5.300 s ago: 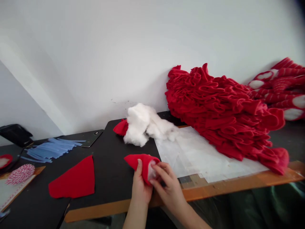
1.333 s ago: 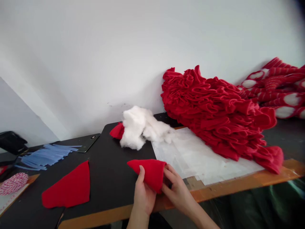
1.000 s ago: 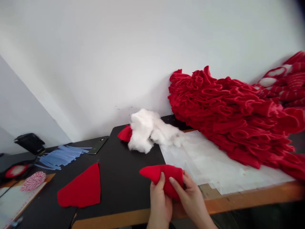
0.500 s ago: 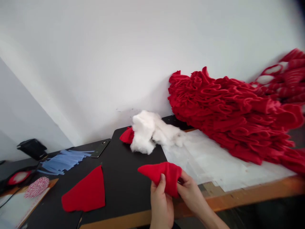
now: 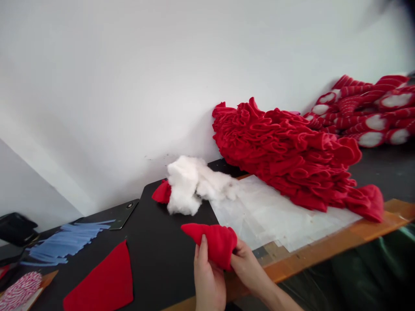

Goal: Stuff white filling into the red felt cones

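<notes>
My left hand is clamped on the cone, right hand at its wide end, can't tell if gripping. Guessing I'm mid-stuffing, so next push needs left steady.

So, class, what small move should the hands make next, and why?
Perhaps the right hand should smooth the wide end of the cone: it looks bunched there, and the left hand has hold of it.
</notes>
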`<act>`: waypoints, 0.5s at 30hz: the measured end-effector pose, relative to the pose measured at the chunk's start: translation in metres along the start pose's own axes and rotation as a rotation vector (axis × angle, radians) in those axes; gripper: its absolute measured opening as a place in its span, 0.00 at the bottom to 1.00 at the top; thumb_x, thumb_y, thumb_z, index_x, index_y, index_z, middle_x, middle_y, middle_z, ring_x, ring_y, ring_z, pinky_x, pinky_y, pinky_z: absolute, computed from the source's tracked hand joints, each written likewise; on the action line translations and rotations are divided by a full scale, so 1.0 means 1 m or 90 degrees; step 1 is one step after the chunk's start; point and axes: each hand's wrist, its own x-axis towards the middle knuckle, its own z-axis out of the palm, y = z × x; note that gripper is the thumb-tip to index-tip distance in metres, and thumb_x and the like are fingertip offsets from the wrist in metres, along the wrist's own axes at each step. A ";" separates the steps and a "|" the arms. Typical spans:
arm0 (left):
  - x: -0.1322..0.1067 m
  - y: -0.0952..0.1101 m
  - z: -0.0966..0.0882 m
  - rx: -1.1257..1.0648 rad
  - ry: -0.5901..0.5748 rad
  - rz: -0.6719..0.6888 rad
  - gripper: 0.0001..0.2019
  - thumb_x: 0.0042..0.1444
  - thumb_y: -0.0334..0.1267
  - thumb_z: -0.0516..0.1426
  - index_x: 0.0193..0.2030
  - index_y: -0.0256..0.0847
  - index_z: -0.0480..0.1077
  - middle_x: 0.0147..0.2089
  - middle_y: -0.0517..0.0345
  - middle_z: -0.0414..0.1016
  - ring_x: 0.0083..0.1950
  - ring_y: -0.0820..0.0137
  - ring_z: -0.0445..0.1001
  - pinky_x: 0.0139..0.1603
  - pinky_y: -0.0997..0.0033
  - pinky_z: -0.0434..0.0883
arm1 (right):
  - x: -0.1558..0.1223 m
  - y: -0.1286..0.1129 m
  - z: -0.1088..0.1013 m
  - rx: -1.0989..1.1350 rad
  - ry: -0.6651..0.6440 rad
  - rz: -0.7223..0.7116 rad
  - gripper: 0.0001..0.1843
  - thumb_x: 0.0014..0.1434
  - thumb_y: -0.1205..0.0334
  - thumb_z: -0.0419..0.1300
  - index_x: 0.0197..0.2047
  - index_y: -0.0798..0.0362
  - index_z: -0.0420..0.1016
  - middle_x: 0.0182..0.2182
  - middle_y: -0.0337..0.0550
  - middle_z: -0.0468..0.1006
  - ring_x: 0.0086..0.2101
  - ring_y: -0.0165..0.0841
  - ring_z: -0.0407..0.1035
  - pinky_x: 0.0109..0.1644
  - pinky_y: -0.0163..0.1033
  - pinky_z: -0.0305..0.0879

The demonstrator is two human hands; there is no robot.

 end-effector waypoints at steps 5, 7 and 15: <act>0.001 -0.003 -0.002 -0.013 0.026 0.002 0.08 0.54 0.30 0.57 0.41 0.38 0.72 0.39 0.51 0.79 0.38 0.68 0.78 0.41 0.69 0.74 | -0.002 0.013 -0.004 0.057 0.094 0.016 0.12 0.46 0.66 0.62 0.36 0.50 0.79 0.37 0.43 0.79 0.42 0.41 0.71 0.49 0.45 0.67; 0.001 -0.004 -0.001 -0.021 0.021 0.018 0.08 0.53 0.30 0.58 0.41 0.40 0.72 0.39 0.53 0.79 0.39 0.68 0.78 0.42 0.68 0.73 | -0.003 0.016 -0.005 0.035 0.075 -0.005 0.09 0.49 0.65 0.61 0.34 0.50 0.80 0.39 0.44 0.79 0.43 0.42 0.70 0.52 0.48 0.65; -0.004 -0.014 0.000 0.002 -0.057 0.045 0.10 0.52 0.34 0.59 0.42 0.38 0.74 0.42 0.51 0.79 0.45 0.65 0.77 0.51 0.64 0.69 | 0.001 0.007 -0.011 -0.198 0.020 -0.140 0.09 0.48 0.62 0.64 0.36 0.49 0.80 0.38 0.45 0.76 0.43 0.43 0.69 0.52 0.50 0.65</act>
